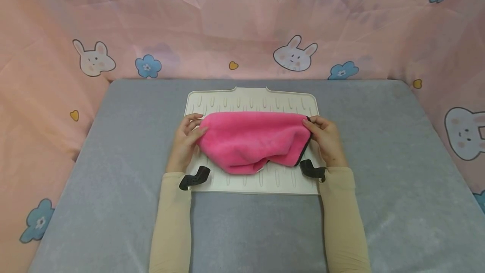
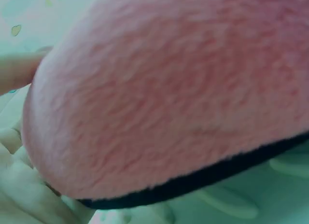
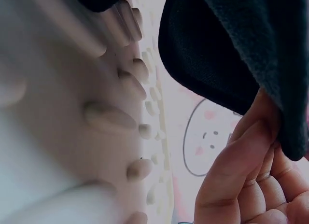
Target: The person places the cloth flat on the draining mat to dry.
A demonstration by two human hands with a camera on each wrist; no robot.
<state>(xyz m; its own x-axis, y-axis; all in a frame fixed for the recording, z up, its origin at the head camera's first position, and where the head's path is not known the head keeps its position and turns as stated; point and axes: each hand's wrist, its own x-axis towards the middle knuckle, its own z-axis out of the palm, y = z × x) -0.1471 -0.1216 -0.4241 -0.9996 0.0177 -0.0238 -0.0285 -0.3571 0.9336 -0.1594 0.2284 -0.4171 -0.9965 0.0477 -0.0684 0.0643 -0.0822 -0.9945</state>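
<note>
A pink cloth [image 1: 250,138] with black edging is held over a white ribbed tray [image 1: 242,184], its lower edge sagging in folds. At its left end my left hand [image 1: 185,138] pinches it, thumb in front and fingers behind. My right hand [image 1: 324,138] pinches the black-edged upper right corner between thumb and fingers. Close up in the left wrist view, the plush cloth [image 2: 145,113] hides most of the left fingers. From the right wrist, a dark side of the cloth [image 3: 217,50] shows above the right hand [image 3: 246,180], with the tray's raised ribs at left.
The tray lies on a grey cloth-covered table [image 1: 113,205]. A pink curtain [image 1: 227,24] with rabbits and flowers hangs behind and at both sides. Black wrist mounts [image 1: 195,178] jut inward over the tray's front corners.
</note>
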